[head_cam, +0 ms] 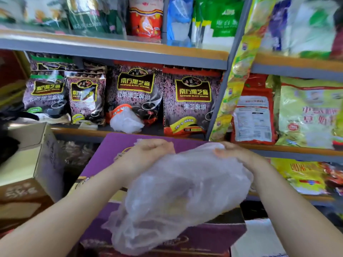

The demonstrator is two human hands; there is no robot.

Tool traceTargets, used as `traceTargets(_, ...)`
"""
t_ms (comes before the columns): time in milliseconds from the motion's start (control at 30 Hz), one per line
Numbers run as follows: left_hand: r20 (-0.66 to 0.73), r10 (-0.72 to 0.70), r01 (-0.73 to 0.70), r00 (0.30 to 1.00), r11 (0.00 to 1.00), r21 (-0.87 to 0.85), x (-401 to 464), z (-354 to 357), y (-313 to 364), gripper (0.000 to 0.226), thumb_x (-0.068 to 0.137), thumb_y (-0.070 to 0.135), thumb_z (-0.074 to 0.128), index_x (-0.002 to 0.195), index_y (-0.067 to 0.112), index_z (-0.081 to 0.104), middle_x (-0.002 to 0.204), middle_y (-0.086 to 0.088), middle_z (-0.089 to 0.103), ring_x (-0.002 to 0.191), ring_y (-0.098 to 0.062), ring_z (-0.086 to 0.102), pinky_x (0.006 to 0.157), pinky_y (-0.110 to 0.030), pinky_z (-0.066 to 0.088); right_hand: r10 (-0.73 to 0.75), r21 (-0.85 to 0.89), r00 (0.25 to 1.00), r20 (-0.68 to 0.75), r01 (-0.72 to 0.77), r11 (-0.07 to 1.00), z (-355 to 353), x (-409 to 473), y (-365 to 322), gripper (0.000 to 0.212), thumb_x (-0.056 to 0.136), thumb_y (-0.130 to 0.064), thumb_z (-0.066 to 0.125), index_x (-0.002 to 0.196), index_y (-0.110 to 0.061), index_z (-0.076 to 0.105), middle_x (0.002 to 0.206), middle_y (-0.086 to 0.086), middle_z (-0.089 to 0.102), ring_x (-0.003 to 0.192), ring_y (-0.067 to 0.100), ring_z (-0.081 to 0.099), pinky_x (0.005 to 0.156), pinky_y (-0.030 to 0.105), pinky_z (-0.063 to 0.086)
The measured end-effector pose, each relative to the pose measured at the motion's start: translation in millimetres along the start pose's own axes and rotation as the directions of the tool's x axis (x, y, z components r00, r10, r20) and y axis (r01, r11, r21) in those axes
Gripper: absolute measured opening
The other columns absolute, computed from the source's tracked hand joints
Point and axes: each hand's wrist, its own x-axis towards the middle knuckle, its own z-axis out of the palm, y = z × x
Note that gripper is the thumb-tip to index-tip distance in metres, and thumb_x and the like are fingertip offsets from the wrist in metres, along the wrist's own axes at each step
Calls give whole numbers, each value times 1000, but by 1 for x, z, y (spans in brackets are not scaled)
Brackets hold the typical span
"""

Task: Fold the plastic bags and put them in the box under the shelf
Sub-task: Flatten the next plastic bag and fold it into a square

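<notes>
Left hand [148, 151] and right hand [232, 151] hold plastic bag [178, 197] above purple box [115, 145].

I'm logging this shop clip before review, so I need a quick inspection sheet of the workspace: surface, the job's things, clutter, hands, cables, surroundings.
Surface: a purple carton lies flat below the hands, serving as the work surface.
Job's things: a clear plastic bag, crumpled and not yet folded, held above the carton; a second crumpled bag sits on the shelf board.
Clutter: an open cardboard box at the left.
Hands: left hand and right hand both grip the held bag's top edge.
Cables: nothing seen.
Surroundings: shelves stocked with black sesame packets and other packaged goods.
</notes>
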Motion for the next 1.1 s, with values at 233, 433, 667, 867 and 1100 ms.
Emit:
traceTargets(233,-33,186,-53,982,439,897,-32,13,-37,13,84,31,59,85,18,54,81,-6,64,79,-29,56,63,-32,40,-348,-696,936,-57,213,686,11,-8,17,15,85,-4,56,83,-14,67,80,-9,63,74,3,57,70,24,46)
traceTargets(433,34,212,-162,977,620,768,-50,44,-33,57,82,67,40,83,13,59,82,-2,63,79,-18,58,74,-34,46,-610,-676,783,-118,387,628,44,-25,28,20,93,-26,48,75,-18,48,60,-1,46,58,13,44,58,34,32)
traceTargets(667,-69,337,-234,939,771,592,-59,76,-19,30,81,43,62,93,16,57,81,4,62,76,-9,56,70,-24,42,-682,-500,723,110,633,591,53,-57,30,43,87,-39,42,87,-3,63,83,1,58,82,-1,52,79,18,40)
traceTargets(867,-59,466,-261,883,591,763,-79,71,-37,44,75,55,53,55,18,40,48,4,30,48,-6,30,46,-16,24,-599,-423,796,86,574,701,16,-73,39,27,90,-3,55,84,-26,69,84,-9,61,83,-3,57,77,10,42)
traceTargets(1100,-105,510,-218,854,533,818,-88,54,-51,42,75,56,48,51,31,23,52,11,42,45,-4,29,44,-13,23,-199,172,959,-200,234,957,11,-67,56,17,97,-15,45,101,-10,60,88,4,65,72,11,65,59,22,49)
